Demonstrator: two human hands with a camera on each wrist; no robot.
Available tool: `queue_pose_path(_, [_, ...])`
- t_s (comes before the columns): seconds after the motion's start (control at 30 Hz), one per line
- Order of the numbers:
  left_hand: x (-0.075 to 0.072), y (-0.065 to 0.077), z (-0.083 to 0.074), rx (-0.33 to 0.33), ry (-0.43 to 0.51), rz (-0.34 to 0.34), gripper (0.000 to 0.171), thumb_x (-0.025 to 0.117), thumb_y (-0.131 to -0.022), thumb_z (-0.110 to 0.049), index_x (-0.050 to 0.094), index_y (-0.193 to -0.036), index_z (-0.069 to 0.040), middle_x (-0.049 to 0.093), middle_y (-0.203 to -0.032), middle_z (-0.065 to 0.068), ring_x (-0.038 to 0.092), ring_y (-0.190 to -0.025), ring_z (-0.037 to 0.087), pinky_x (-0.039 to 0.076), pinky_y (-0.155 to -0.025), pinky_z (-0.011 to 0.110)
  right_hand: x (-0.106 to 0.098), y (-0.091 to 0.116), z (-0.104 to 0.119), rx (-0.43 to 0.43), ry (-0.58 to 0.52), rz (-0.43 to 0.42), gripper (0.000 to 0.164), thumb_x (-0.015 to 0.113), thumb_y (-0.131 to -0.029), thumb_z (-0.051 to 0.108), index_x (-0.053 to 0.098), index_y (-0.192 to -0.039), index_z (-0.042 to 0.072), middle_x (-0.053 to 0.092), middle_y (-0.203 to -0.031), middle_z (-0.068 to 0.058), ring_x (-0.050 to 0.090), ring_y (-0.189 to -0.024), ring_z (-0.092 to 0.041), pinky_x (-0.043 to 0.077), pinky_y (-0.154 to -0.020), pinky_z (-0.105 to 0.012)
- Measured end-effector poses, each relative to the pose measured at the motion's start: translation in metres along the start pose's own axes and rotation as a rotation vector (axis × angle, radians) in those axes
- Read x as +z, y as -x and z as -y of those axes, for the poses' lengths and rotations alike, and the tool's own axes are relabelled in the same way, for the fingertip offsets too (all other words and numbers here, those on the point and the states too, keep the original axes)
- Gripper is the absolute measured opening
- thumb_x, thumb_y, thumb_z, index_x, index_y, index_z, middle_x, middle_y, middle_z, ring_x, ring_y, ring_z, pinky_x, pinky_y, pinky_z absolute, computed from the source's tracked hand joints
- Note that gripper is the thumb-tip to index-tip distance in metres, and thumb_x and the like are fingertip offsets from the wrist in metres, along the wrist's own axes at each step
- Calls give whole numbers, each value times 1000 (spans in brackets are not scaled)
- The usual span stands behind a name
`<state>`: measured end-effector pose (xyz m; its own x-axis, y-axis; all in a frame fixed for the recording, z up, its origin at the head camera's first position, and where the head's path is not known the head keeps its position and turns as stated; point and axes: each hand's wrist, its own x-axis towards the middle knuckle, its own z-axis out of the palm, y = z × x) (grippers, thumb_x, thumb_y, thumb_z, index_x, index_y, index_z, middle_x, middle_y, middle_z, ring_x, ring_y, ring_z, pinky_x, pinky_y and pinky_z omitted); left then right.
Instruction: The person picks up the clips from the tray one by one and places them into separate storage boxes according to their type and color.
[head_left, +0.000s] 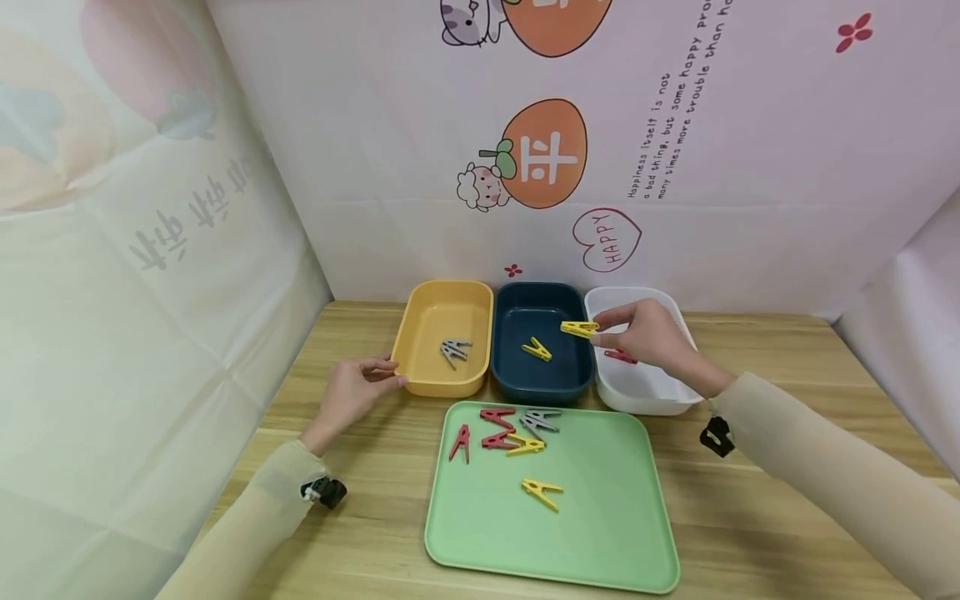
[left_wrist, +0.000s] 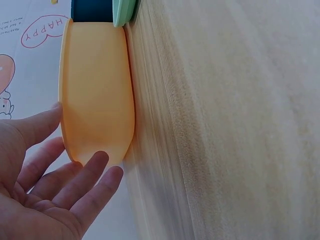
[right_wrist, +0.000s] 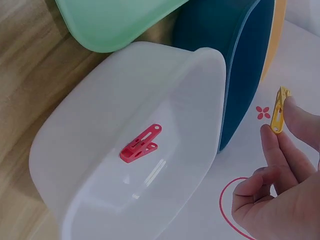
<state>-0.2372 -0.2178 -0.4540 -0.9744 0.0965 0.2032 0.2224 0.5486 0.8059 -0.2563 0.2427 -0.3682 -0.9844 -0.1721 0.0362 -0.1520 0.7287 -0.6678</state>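
Observation:
Between thumb and fingertips, my right hand (head_left: 647, 332) pinches a yellow clothespin (head_left: 577, 329), held above the shared edge of the dark blue bin (head_left: 542, 392) and the white bin (head_left: 645, 403). My left hand (head_left: 352, 393) touches the near left corner of the yellow bin (head_left: 442, 388) with relaxed fingers. Grey clothespins (head_left: 454, 350) lie inside that bin. One yellow clothespin (head_left: 537, 349) sits in the blue bin, and a red clothespin (right_wrist: 140, 145) lies in the white one. In front, a green tray (head_left: 600, 517) bears red clothespins (head_left: 461, 443), grey clothespins (head_left: 540, 420) and yellow clothespins (head_left: 542, 493).
The three bins stand side by side on a wooden table (head_left: 360, 517), close to a printed cloth wall (head_left: 390, 167). Just in front of them is the tray. A second cloth wall (head_left: 247, 333) rises along the left.

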Motion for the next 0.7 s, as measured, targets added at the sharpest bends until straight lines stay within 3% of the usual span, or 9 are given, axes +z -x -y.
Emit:
queue_pose_path(0.27, [-1,0,0,4,-7,4,33,89,-89,-15,79,-112,6,70,-131,21,75,-106,35,63,-81,37,8,-20,5,20,34,22,39,83,-94,18,75,-128,-1,73,-123,-21,61,-112,-38,57,-83,-43])
queue_pose_path(0.43, [-2,1,0,-4,-8,4,34,89,-88,-15,78,-112,6,68,-133,21,75,-106,35,63,-81,38,13,-32,7,19,42,19,35,82,-95,14,75,-125,-2,73,-123,-21,62,-113,-39,56,-93,-51])
queue_pose_path(0.7, [-1,0,-1,-7,-11,9,32,88,-89,-15,78,-112,6,69,-132,21,75,-106,34,63,-80,37,22,-48,12,4,78,20,35,82,-94,13,75,-124,-4,74,-121,-23,67,-108,-37,59,-90,-50])
